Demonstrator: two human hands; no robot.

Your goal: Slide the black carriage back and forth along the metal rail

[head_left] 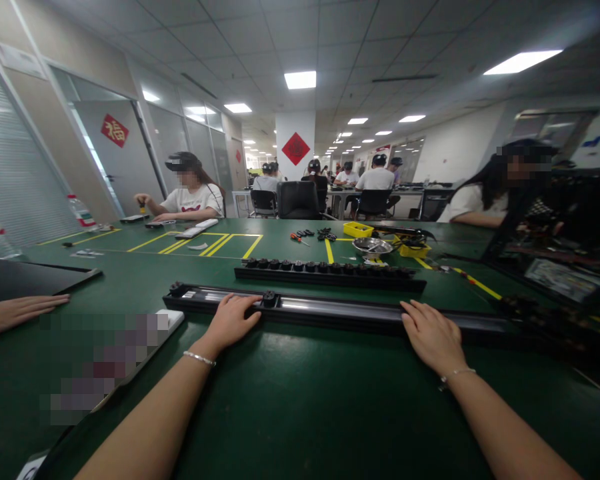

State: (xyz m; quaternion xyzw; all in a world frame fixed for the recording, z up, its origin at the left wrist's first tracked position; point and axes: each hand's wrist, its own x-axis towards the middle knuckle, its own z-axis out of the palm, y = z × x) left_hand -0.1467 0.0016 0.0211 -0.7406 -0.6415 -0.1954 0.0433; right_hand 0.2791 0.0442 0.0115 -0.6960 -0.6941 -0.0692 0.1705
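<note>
A long black channel-shaped rail (pixel 337 315) lies across the green table, with a shiny strip along its inside. My left hand (pixel 233 323) grips its near edge, fingers over the top and thumb on the outer side. Just right of those fingertips, a small black block (pixel 269 299) sits in the channel. Farther along, my right hand (pixel 434 337) is closed over the same near edge, fingertips on top. Another similar block (pixel 176 288) is at the rail's left end. Behind it stands a shorter black rail (pixel 330 275) bearing a row of black round parts.
Another person's hand (pixel 25 313) rests at the left, near a dark panel (pixel 30 275) and a pale-edged, blurred-out object (pixel 170 320). Toward the back are a metal bowl (pixel 373 247), a yellow bin (pixel 358 229) and a screwdriver (pixel 299 238). Dark equipment (pixel 560 267) occupies the right.
</note>
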